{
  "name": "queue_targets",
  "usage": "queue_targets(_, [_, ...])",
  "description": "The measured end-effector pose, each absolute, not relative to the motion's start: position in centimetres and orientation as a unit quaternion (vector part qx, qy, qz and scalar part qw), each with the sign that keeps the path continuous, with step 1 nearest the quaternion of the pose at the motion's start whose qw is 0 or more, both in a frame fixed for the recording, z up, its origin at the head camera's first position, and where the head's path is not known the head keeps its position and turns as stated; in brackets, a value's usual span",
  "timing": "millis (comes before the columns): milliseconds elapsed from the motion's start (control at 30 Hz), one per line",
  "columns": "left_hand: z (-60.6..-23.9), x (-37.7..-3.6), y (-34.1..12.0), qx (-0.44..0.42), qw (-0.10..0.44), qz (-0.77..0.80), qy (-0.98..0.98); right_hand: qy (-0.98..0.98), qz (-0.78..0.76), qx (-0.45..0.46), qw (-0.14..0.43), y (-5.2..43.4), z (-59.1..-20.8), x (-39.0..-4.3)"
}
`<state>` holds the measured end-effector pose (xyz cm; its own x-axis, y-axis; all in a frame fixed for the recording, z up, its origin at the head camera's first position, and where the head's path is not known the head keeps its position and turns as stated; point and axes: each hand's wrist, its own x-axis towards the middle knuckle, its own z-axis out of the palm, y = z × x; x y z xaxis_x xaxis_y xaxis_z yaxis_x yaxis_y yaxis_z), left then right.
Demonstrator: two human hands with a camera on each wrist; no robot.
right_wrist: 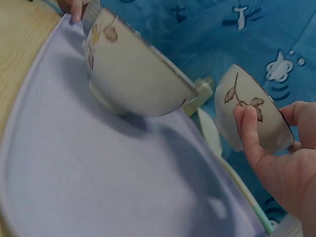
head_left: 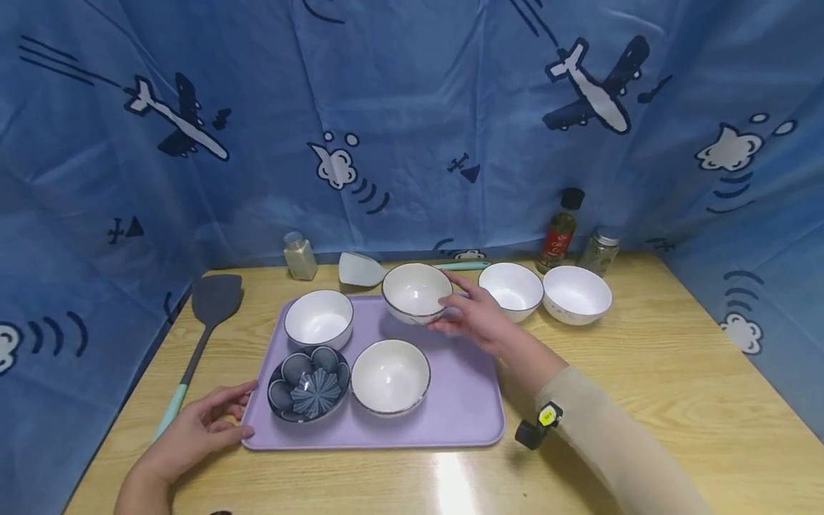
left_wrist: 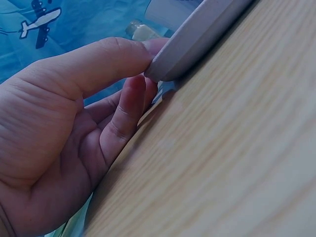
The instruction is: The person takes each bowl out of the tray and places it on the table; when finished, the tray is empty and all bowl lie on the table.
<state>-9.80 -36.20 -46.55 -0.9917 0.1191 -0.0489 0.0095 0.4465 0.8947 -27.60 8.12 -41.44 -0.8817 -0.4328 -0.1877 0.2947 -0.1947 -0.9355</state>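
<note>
My right hand [head_left: 476, 318] grips a white bowl [head_left: 417, 290] with a dark rim by its right side, raised over the back edge of a lilac tray [head_left: 460, 404]. A brown leaf pattern shows on the held bowl's outside in the right wrist view, with fingers [right_wrist: 252, 131] spread on its wall. At the tray's front left corner my left hand [head_left: 199, 429] pinches the rim, thumb on top. On the tray stand a white bowl [head_left: 320, 320] at back left, a blue petal-patterned bowl [head_left: 309, 386] at front left and another white bowl [head_left: 390, 377] beside it.
Two white bowls [head_left: 511, 287] [head_left: 576, 293] stand right of the tray. Behind them are a red-labelled bottle [head_left: 557, 239] and a glass jar [head_left: 600, 250]. A shaker [head_left: 300, 257] and a pale spatula [head_left: 360, 270] lie along the back. A dark turner [head_left: 209, 307] lies at left.
</note>
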Motion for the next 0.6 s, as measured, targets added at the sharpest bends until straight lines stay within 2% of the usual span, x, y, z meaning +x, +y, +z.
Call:
queue_targets(400, [-46.3, -9.7, -36.0, 0.045, 0.051, 0.534, 0.842, 0.611, -0.753, -0.083, 0.232, 12.5, -38.6, -24.2])
queue_targets(600, [-46.2, -9.6, -36.2, 0.025, 0.06, 0.522, 0.851, 0.649, -0.706, -0.116, 0.259, 15.3, -37.9, -22.7])
